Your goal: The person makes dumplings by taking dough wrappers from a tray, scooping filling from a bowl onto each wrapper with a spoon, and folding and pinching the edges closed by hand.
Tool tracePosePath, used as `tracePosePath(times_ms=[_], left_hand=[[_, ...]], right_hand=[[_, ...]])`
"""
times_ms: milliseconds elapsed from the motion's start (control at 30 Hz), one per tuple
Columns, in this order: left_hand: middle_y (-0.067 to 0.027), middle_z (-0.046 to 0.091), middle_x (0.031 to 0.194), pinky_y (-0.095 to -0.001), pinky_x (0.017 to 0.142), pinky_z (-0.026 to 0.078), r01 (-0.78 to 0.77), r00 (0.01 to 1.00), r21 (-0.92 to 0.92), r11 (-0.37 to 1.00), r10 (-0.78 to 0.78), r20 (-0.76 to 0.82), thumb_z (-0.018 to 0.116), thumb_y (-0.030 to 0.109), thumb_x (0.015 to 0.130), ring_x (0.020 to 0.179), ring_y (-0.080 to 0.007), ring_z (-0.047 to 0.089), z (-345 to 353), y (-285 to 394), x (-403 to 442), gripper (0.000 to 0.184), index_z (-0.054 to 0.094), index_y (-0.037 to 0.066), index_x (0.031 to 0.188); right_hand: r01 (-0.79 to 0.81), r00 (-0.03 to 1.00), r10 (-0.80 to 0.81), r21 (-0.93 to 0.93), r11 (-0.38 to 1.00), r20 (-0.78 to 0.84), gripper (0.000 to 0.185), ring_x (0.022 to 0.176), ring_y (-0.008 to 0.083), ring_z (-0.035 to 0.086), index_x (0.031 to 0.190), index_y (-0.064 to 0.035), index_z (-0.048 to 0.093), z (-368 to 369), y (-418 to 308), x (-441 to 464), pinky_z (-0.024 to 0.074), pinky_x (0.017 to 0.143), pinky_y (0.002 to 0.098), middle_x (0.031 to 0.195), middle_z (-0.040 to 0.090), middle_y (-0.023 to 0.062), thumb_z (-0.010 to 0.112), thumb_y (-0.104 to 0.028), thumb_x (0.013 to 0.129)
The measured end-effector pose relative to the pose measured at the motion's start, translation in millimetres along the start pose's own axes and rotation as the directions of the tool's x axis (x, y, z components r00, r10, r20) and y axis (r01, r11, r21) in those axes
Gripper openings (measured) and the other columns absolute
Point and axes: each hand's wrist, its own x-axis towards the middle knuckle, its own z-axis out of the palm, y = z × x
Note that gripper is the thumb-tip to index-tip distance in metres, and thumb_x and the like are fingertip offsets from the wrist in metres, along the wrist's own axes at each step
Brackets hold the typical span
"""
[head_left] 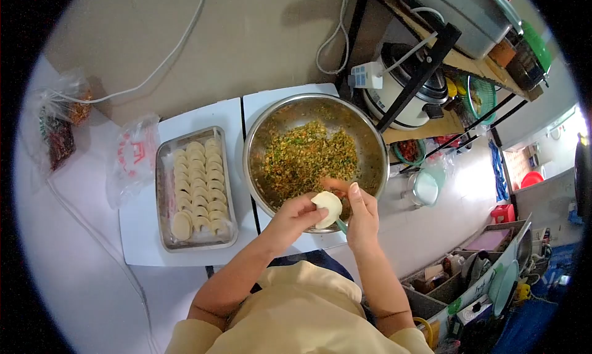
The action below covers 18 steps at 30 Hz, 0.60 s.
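My left hand [297, 217] pinches a pale dumpling wrapper [327, 208] between thumb and fingers, above the near rim of a big steel bowl [377, 163]. Chopped green and orange filling [311, 157] lies in that bowl. Close beside the wrapper, my right hand [362, 217] is closed round a utensil with a green handle [342, 225]; its working end is hidden. To the left, a metal tray [162, 194] carries rows of overlapping pale dough pieces [198, 175], seemingly half-moon dumplings. Round flat wrappers [182, 226] lie at its near left corner.
A rack [419, 77] at the right holds a rice cooker [394, 107], a power strip [366, 76] and baskets. Plastic bags [132, 160] lie left of the tray. A white cable [166, 64] runs along the wall. Boxes of kitchenware [444, 286] stand at lower right.
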Motion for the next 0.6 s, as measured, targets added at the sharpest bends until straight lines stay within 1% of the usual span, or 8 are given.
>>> tracePosePath(times_ms=[33,100,200,333,400,433,533,600], left_hand=[[-0.0011,0.059,0.096,-0.0222,0.075,0.044,0.000,1.000,0.000,1.000,0.000,0.000,0.056,0.014,0.091,0.084,-0.0056,0.054,0.4,0.1,0.2,0.025,0.055,0.001,0.112],[-0.0023,0.059,0.100,-0.0229,0.079,0.045,-0.023,1.000,-0.097,0.995,0.024,0.018,0.057,0.012,0.090,0.087,-0.0072,0.055,1.5,0.0,-0.3,0.029,0.053,0.000,0.117],[-0.0033,0.060,0.101,-0.0242,0.080,0.045,-0.014,0.998,0.015,1.000,0.013,0.055,0.057,0.009,0.089,0.090,-0.0089,0.057,6.0,2.1,-2.8,0.030,0.052,-0.001,0.117],[-0.0063,0.063,0.098,-0.0280,0.080,0.049,-0.059,0.997,-0.003,0.998,0.059,0.046,0.061,0.008,0.087,0.088,-0.0123,0.061,4.2,-4.6,-5.4,0.027,0.057,-0.001,0.112],[-0.0039,0.061,0.099,-0.0253,0.077,0.047,-0.018,0.998,0.026,0.999,0.017,0.059,0.058,0.005,0.087,0.089,-0.0098,0.059,3.3,0.2,-8.3,0.029,0.055,-0.002,0.114],[-0.0039,0.061,0.099,-0.0253,0.077,0.047,-0.018,0.998,0.025,1.000,0.017,0.056,0.058,0.005,0.087,0.089,-0.0098,0.059,2.4,0.1,-9.2,0.029,0.055,-0.002,0.114],[-0.0045,0.062,0.099,-0.0253,0.076,0.048,-0.013,0.999,0.059,0.998,0.011,0.046,0.058,0.004,0.087,0.088,-0.0102,0.059,0.3,-0.2,-11.4,0.027,0.056,-0.002,0.113],[-0.0047,0.062,0.098,-0.0259,0.076,0.048,-0.014,0.996,0.062,0.998,0.008,0.089,0.059,0.005,0.087,0.087,-0.0105,0.059,-0.6,-0.2,-12.5,0.027,0.056,-0.002,0.112]], right_hand=[[-0.073,0.997,0.073,0.054,0.996,0.004,0.038,0.092,0.0153,0.058,0.100,0.0038,0.066,-1.6,-0.1,-1.7,0.0437,0.083,0.0280,0.105,0.065,0.0100,0.048,-0.029,0.095],[-0.085,0.996,0.085,0.052,0.995,-0.006,0.027,0.088,0.0152,0.059,0.095,0.0025,0.067,1.0,9.2,-2.2,0.0442,0.081,0.0280,0.102,0.066,0.0102,0.053,-0.020,0.092],[0.137,0.990,-0.137,-0.200,0.970,0.012,0.012,0.083,0.0153,0.059,0.087,0.0030,0.068,2.6,13.3,-2.2,0.0446,0.075,0.0281,0.089,0.067,0.0103,0.059,-0.005,0.083],[0.289,0.956,-0.282,-0.425,0.858,0.081,0.013,0.079,0.0164,0.060,0.087,0.0032,0.068,3.4,6.3,-1.7,0.0441,0.071,0.0287,0.083,0.067,0.0097,0.060,-0.007,0.083],[-0.028,0.998,0.040,-0.190,0.981,0.057,0.012,0.073,0.0185,0.060,0.085,0.0017,0.068,0.5,3.6,-0.4,0.0437,0.069,0.0296,0.081,0.067,0.0100,0.062,-0.007,0.081],[-0.030,0.997,0.042,-0.191,0.981,0.060,0.012,0.073,0.0185,0.060,0.085,0.0017,0.068,0.7,1.1,0.5,0.0437,0.069,0.0296,0.081,0.067,0.0100,0.062,-0.007,0.081],[0.131,0.987,-0.098,-0.282,0.951,0.127,0.011,0.069,0.0196,0.059,0.084,0.0003,0.068,2.9,-4.9,3.2,0.0438,0.067,0.0316,0.076,0.066,0.0101,0.064,-0.008,0.079],[0.346,0.934,-0.259,-0.437,0.830,0.247,0.010,0.070,0.0222,0.058,0.082,-0.0010,0.068,4.1,-6.8,4.2,0.0435,0.069,0.0341,0.075,0.065,0.0100,0.064,-0.008,0.077]])
